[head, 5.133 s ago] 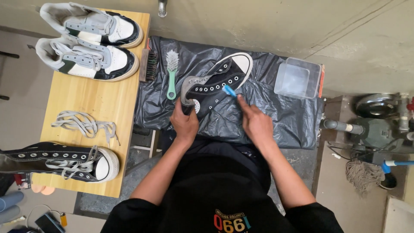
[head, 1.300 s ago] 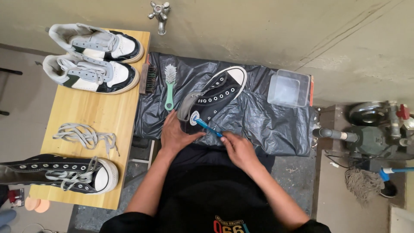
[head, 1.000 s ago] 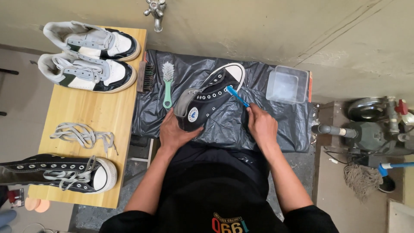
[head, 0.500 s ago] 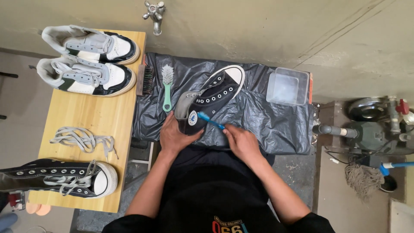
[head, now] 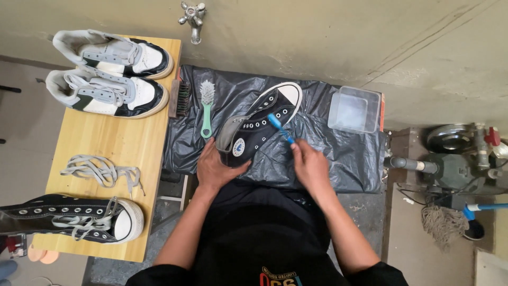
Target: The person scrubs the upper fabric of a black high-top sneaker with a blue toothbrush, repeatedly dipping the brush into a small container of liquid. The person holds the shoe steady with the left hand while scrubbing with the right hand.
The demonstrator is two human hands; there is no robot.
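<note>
Seen from the head camera, a black high-top sneaker (head: 259,126) with a white toe cap lies unlaced on a black plastic sheet (head: 344,153) that covers a low stand in front of the person. Its toe points up and to the right, toward the wall, and its open ankle end is nearest the person. The left hand (head: 216,168) is closed around that ankle end, thumb across the round white patch on the side, holding the shoe steady. The right hand (head: 311,165) is closed around the handle of a small blue brush (head: 279,127), whose head rests on the shoe's upper just beside the eyelet row, near the toe.

On the sheet to the left of the shoe lies a green-handled brush (head: 206,108) with pale bristles, and just beside that, at the sheet's edge, a dark wooden brush (head: 179,98). A clear plastic container (head: 354,110) sits at the sheet's far right corner, well apart from the shoe.

The wooden desk (head: 106,153) stands to the left. Two white and black sneakers (head: 108,74) lie side by side at its far end, a loose bundle of grey laces (head: 100,170) lies in the middle, and a second black high-top (head: 74,218), still laced, lies on its side at the near end. A metal tap (head: 193,16) juts from the wall above the sheet. On the floor at the right lies a mop head (head: 442,222).
</note>
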